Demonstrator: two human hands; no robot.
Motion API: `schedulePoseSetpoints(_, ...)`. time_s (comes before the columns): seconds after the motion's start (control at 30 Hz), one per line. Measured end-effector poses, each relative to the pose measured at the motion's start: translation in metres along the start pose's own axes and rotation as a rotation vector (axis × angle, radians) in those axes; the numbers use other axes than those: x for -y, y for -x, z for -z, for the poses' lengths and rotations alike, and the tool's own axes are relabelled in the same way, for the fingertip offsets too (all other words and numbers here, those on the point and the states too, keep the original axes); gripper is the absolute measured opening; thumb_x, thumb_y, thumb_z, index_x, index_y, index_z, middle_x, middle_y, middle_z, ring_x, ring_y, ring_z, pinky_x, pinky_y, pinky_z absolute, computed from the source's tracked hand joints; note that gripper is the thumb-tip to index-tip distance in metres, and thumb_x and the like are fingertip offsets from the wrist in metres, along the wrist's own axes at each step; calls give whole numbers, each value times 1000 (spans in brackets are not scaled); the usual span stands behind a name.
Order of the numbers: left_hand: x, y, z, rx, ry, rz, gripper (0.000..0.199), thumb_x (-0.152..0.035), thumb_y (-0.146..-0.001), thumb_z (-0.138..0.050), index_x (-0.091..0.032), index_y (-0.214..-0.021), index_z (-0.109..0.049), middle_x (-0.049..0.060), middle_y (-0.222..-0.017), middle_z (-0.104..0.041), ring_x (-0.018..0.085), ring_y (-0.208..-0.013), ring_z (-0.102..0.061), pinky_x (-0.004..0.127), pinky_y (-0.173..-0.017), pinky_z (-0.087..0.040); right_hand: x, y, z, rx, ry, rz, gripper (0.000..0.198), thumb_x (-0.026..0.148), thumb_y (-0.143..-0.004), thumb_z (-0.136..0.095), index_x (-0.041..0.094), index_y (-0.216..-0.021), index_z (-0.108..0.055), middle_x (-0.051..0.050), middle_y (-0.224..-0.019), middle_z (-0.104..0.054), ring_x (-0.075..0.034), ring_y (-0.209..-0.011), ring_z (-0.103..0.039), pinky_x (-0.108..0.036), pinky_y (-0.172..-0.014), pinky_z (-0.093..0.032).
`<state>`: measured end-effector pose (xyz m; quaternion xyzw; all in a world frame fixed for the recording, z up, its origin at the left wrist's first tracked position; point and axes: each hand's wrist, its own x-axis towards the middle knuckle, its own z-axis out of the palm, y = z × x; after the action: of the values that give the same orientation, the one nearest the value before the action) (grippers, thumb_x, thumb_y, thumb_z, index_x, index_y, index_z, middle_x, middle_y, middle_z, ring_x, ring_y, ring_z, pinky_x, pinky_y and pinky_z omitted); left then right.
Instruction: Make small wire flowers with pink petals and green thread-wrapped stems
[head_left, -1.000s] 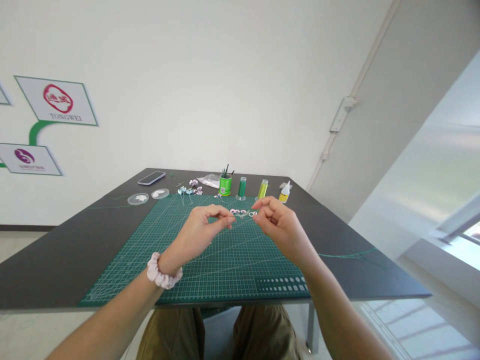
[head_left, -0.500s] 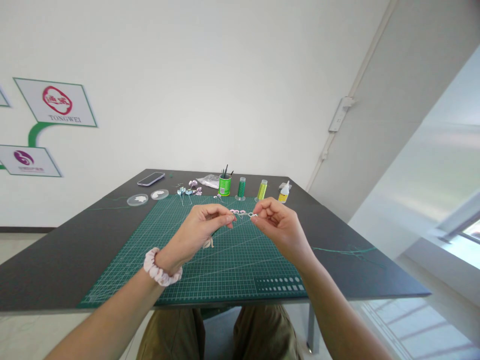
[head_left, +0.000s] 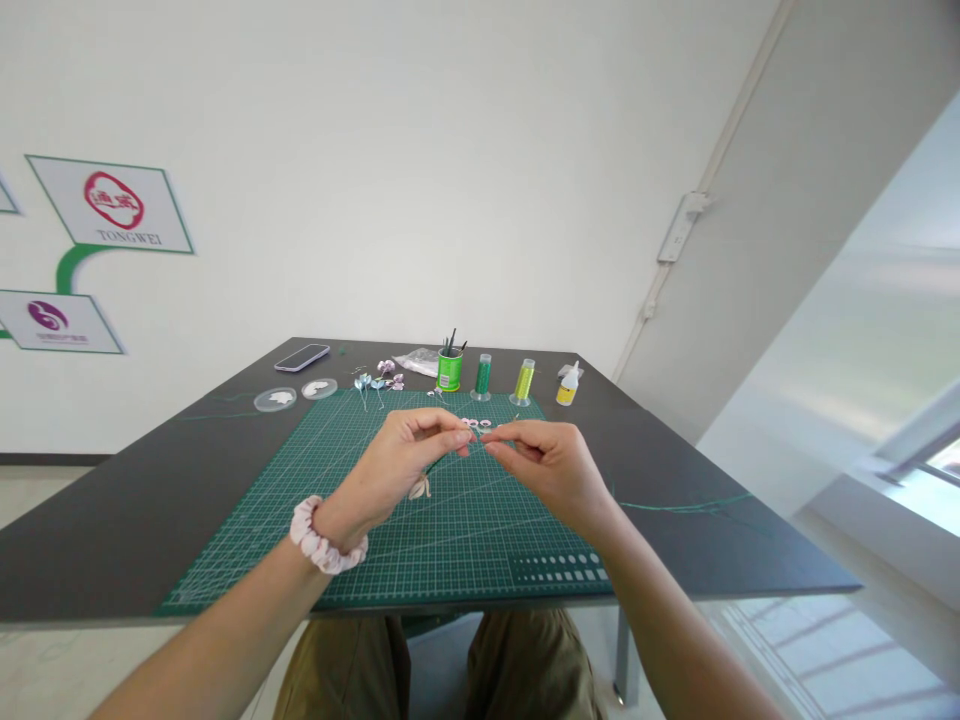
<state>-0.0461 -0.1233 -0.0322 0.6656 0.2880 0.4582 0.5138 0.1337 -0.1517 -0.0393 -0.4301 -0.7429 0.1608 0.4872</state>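
Observation:
My left hand (head_left: 424, 450) is closed in a pinch over the cutting mat (head_left: 450, 540). A thin green stem (head_left: 433, 465) runs down from its fingers, with a small white petal-like piece (head_left: 419, 488) hanging at its lower end. Close to the left fingertips, my right hand (head_left: 551, 465) has thumb and forefinger drawn together; whatever lies between them is too small to make out. Just beyond both sets of fingertips, small pink-and-white pieces (head_left: 485, 424) show on the mat, partly hidden.
Behind the mat stand a green tin of tools (head_left: 449, 371), a dark green wire spool (head_left: 483, 378), a yellow-green spool (head_left: 523, 382) and a glue bottle (head_left: 568, 385). Small blue flowers (head_left: 369, 384), clear dishes (head_left: 275, 399) and a phone (head_left: 302, 357) lie leftward. Green strands (head_left: 682, 506) lie right.
My right hand has moved left to the left fingertips, and the white loop it pinched no longer shows between its fingers. My left hand has barely shifted.

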Motion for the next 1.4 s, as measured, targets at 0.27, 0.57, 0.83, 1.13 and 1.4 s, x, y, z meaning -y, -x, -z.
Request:
schedulePoseSetpoints(0.27,0,1,-1,-1,-67,19,13,-29,-72,-66,-18,-64,-69,1,-65,-65,14,-69,-56,30,-75,-44,0,0,-1,-1,-116,-59,27,30,-80,-59,16,-98,-75,9,-52,-19,-9,-48,-18,-26,-46,-19)
schedulePoseSetpoints(0.57,0,1,0,31,-11,20,13,-27,-73,-67,-18,-63,-69,0,-65,-65,14,-68,-56,30,-76,-43,4,-3,7,64,-143,74,21,17,-78,-55,20,-76,-76,5,-50,-38,-8,-44,-27,-25,-44,-22)
schedulePoseSetpoints(0.83,0,2,0,33,-100,27,14,-28,-73,-66,-19,-64,-69,0,-65,-66,14,-68,-56,29,-74,-44,1,0,13,-16,78,319,23,10,-80,-46,19,-78,-66,2,-59,-45,-12,-53,-42,-26,-50,-31)
schedulePoseSetpoints(1.13,1,2,1,7,-148,42,16,-30,-72,-65,-19,-60,-66,0,-62,-63,14,-66,-55,29,-71,-44,-3,-1,11,-52,92,146,11,16,-81,-48,20,-88,-54,7,-59,-34,-10,-50,-33,-24,-50,-29)
schedulePoseSetpoints(1.4,2,2,0,-14,-145,45,19,-31,-71,-64,-18,-58,-64,0,-60,-61,14,-65,-54,29,-73,-44,-2,-2,12,-62,151,159,6,16,-81,-52,20,-79,-54,7,-58,-36,-10,-51,-35,-24,-52,-31)
